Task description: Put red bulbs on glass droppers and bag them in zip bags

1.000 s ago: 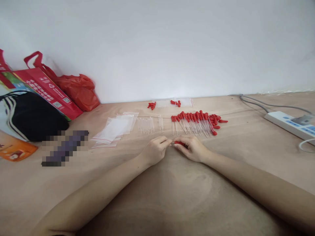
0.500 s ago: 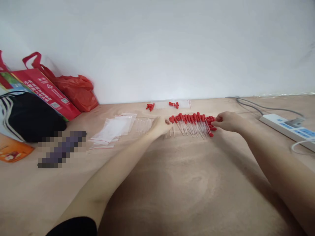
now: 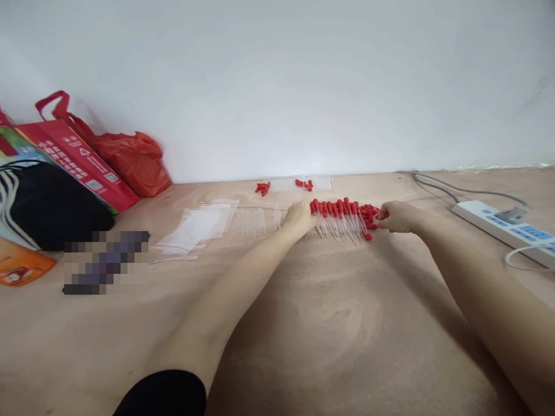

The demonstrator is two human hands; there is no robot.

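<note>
Your left hand (image 3: pixel 300 217) hides the left end of the row of red-topped tubes (image 3: pixel 342 222); its fingertips are out of sight, so its grip cannot be told. Your right hand (image 3: pixel 395 218) has its fingers bent nearly together at the right edge of the loose red caps (image 3: pixel 368 215); whether they pinch one is unclear. Pixelation masks a dark object (image 3: pixel 108 263). The orange packet (image 3: pixel 26 263) is cut off at the left. A power strip (image 3: pixel 511 228) lies right. White Chinese characters on the red shopping bag (image 3: pixel 93 164) are too blurred to read.
</note>
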